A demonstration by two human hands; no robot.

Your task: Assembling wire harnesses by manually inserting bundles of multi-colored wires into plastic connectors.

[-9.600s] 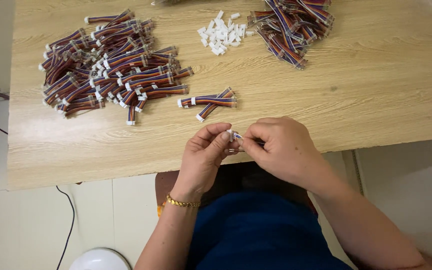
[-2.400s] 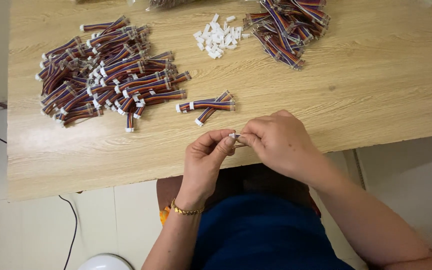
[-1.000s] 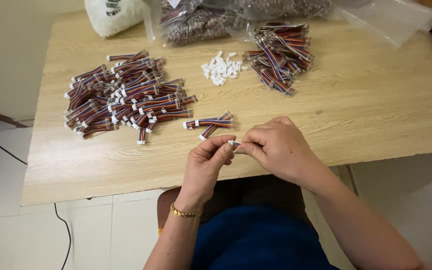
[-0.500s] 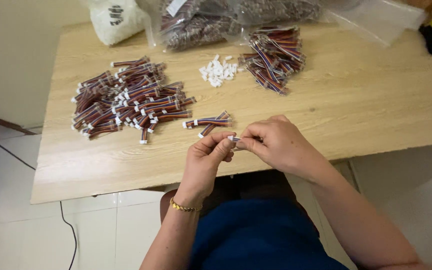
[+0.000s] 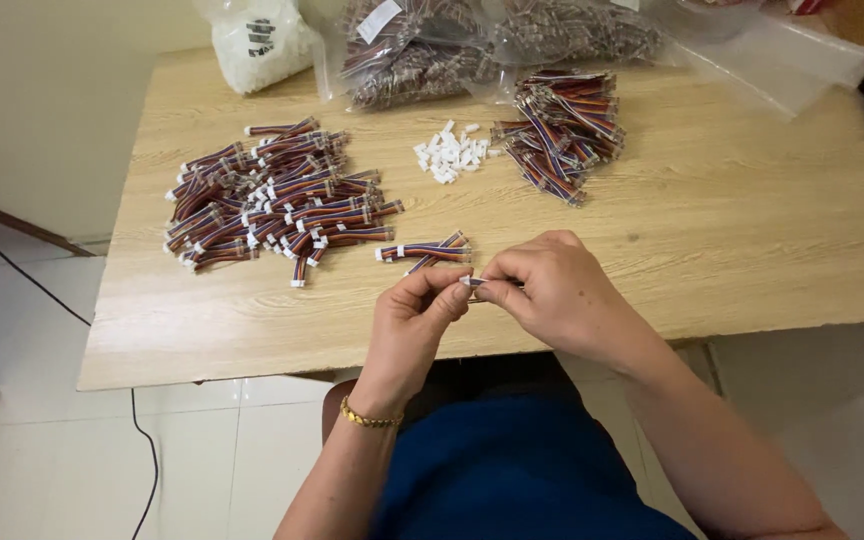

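Observation:
My left hand [image 5: 414,322] and my right hand [image 5: 550,290] meet over the near edge of a wooden table [image 5: 752,250], pinching one short multicoloured ribbon cable with a small white connector [image 5: 472,283] between their fingertips. Most of the cable is hidden inside my right hand. Just beyond my hands lie two finished cables [image 5: 427,251]. A big heap of cables with white ends [image 5: 272,200] sits to the left, a small pile of loose white connectors [image 5: 449,155] in the middle, and a bundle of cables [image 5: 557,130] to its right.
Clear plastic bags of more cables [image 5: 422,50] and a white bag of connectors [image 5: 257,40] stand along the table's far edge, with an empty clear bag [image 5: 782,60] at the right. A black cord [image 5: 12,270] runs over the tiled floor at the left.
My hands stay together on the same cable at the table's near edge. The view has tilted up and back, bringing the bags at the far edge into sight.

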